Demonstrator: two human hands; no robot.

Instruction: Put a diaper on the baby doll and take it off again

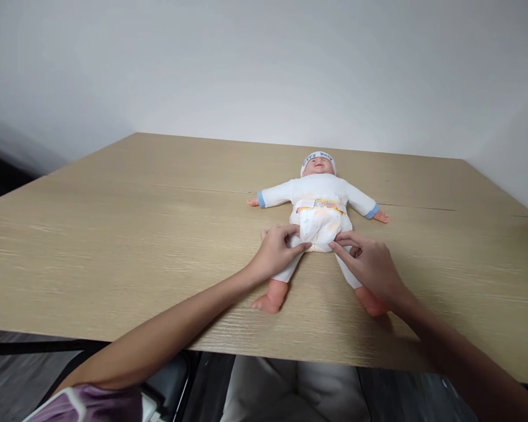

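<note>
A baby doll (319, 190) in a white suit with blue cuffs and a white headband lies on its back on the wooden table (127, 234), arms spread, feet toward me. It wears a white diaper (320, 224) with a coloured waistband. My left hand (278, 251) pinches the diaper's lower left edge at the doll's hip, fingers closed on it. On the other side, my right hand (369, 265) pinches the lower right edge by the doll's thigh and covers part of that leg.
The table's near edge runs just below the doll's feet. A seam crosses the tabletop behind the doll. A plain white wall stands at the back. My lap and part of a chair (171, 381) show under the table.
</note>
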